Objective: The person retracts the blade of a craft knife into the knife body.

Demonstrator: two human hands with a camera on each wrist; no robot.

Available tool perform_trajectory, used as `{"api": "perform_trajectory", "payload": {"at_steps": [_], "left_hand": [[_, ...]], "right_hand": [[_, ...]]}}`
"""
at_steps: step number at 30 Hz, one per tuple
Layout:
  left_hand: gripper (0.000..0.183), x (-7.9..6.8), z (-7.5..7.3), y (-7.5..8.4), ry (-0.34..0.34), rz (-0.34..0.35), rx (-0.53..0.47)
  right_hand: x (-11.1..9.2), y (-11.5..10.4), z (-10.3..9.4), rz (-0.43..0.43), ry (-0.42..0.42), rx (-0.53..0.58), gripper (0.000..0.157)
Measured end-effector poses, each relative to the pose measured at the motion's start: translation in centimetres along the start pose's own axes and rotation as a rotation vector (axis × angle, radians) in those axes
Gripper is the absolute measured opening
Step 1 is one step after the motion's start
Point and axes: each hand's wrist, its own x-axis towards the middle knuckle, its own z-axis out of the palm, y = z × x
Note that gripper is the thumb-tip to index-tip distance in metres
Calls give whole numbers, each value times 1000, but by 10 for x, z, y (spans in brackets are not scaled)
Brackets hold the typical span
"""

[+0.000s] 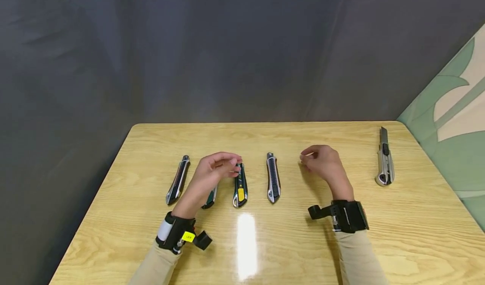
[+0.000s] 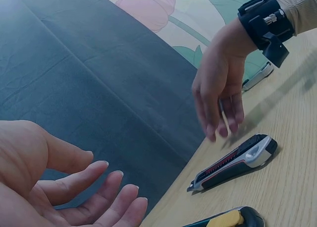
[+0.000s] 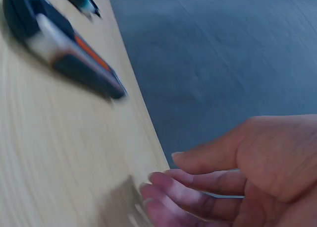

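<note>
My left hand [image 1: 212,173] hovers with relaxed fingers over a row of utility knives and holds nothing. Its fingertips overlap the top end of a green-black utility knife with a yellow slider [image 1: 241,194] in the head view. Another green utility knife [image 1: 210,198] is mostly hidden beneath this hand. Further left lies a silver-and-black utility knife [image 1: 178,180]. A similar silver-and-black utility knife with red trim [image 2: 233,162] lies between the hands. My right hand [image 1: 322,161], fingers loosely bent around nothing, is above the table to the right of that one.
A silver utility knife [image 1: 385,163] with a black slider lies apart at the right side of the wooden table [image 1: 303,251]. Behind the table hangs a dark curtain [image 1: 242,53]. A leaf-patterned cloth [image 1: 458,121] borders the right edge.
</note>
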Motion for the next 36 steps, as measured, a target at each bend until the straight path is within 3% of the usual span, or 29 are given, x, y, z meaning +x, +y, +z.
{"api": "perform_trajectory", "payload": {"at_steps": [3,10,15,23,26,31,36], "left_hand": [[34,-1,-1,-2,-6,8,-4],[32,1,6,-2,-26,1,22],[32,2,13,-4,-31,-30,19],[39,10,31,0,-94,-16,-51],[41,12,37,0,-112,-18,-68],[37,14,40,-2,-114,-17,-67],[34,13,38,-4,-112,-3,-70]], "right_hand": [[-3,18,-16,5,94,15,29],[-4,61,-49,58,378,-69,34],[-5,85,-70,120,495,-16,39],[-10,126,-85,309,541,45,45],[-12,136,-87,364,491,61,55],[-14,144,-87,336,352,-12,65],[-15,144,-83,320,308,-83,74]]}}
